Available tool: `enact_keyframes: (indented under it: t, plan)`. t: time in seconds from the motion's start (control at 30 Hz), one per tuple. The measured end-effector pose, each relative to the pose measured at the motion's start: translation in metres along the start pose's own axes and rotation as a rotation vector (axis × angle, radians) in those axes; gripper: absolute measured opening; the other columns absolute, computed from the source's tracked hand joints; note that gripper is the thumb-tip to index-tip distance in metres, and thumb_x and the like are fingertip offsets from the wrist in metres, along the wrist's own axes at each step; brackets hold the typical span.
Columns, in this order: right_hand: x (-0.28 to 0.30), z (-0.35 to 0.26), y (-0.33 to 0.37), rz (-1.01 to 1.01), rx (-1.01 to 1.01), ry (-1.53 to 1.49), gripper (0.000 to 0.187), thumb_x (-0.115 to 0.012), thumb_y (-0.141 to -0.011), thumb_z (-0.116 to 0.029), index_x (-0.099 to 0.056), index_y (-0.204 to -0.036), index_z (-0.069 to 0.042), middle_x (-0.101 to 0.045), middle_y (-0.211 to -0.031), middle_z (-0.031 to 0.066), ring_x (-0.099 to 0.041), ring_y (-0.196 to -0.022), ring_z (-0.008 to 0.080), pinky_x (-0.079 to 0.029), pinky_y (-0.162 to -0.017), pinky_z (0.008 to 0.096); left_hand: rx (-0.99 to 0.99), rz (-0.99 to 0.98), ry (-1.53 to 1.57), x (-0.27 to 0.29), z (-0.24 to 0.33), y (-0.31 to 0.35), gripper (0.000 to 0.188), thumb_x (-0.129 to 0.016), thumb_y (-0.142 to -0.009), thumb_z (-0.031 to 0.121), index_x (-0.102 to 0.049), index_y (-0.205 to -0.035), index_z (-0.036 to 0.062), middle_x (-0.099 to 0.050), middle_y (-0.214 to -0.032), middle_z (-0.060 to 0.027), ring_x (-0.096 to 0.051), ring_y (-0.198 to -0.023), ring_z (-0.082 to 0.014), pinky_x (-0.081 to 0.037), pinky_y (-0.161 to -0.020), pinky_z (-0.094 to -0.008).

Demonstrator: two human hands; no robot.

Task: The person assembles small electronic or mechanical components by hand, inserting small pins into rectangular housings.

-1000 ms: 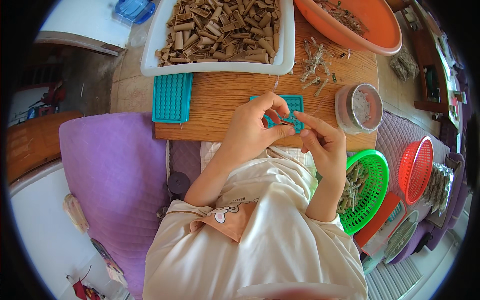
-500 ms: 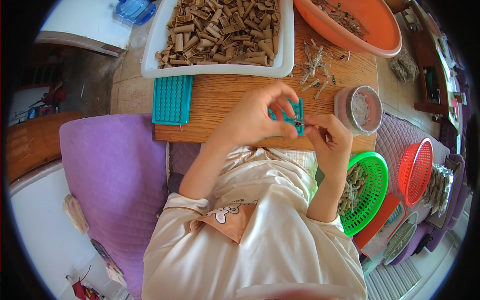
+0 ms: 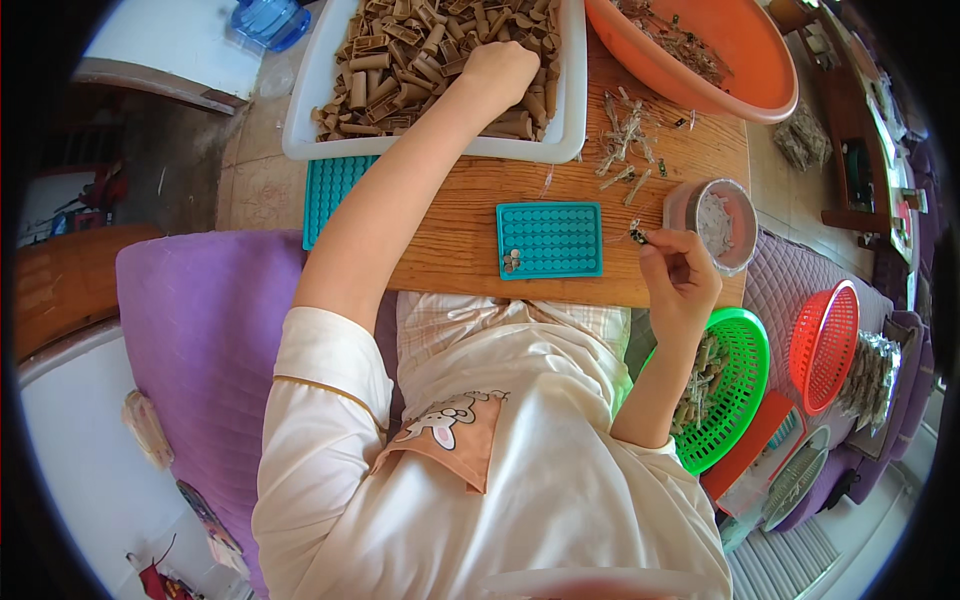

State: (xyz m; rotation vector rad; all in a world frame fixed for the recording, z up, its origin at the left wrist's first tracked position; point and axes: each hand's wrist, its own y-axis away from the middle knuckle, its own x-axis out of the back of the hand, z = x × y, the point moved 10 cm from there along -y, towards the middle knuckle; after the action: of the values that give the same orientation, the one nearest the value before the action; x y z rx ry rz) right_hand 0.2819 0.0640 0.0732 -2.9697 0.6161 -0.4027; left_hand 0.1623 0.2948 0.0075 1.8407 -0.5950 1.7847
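My left hand (image 3: 497, 70) reaches far forward into a white tray (image 3: 570, 100) heaped with short brown tubes (image 3: 420, 50); its fingers are curled down among them. Near the right side of the wooden board (image 3: 470, 200), my right hand (image 3: 675, 275) pinches a small dark pin (image 3: 638, 236) between thumb and fingertips. A teal perforated mould (image 3: 550, 240) lies flat on the board between the two hands, with a few small pieces in its lower left corner.
A second teal mould (image 3: 328, 190) lies half under the white tray. A small round tub (image 3: 718, 222), loose sticks (image 3: 625, 140) and an orange basin (image 3: 740, 70) stand to the right. A green basket (image 3: 735, 400) and a red basket (image 3: 825, 345) sit lower right.
My left hand has let go of the teal mould, which now lies on the board, and has stretched out into the white tray. My right hand has drawn back to the right.
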Motion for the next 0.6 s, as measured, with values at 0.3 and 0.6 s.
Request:
enact_keyframes:
  t: [0.3,0.6]
  plan:
    - [0.006,0.005,-0.003,0.041,-0.033,-0.004,0.010,-0.057,-0.072,0.005,-0.057,-0.079,-0.001,-0.052,-0.065,-0.0033,-0.039,-0.055,0.0013,-0.030,-0.048,0.0150,0.001,0.319,0.197,0.021,-0.028,0.025,0.012,-0.046,-0.078,0.004,-0.054,-0.086,0.0003,-0.058,-0.077,-0.0153,-0.059,-0.076,-0.0291,-0.048,-0.069,-0.0374]
    - [-0.011,0.001,-0.017,0.144,0.012,-0.136,0.009,-0.056,-0.076,0.004,-0.055,-0.084,0.000,-0.052,-0.070,-0.0021,-0.044,-0.058,0.0017,-0.035,-0.051,0.0145,0.169,0.592,0.678,0.077,-0.025,0.097,0.009,-0.050,-0.075,0.007,-0.054,-0.080,0.0006,-0.056,-0.071,-0.0128,-0.056,-0.063,-0.0241,-0.044,-0.058,-0.0349]
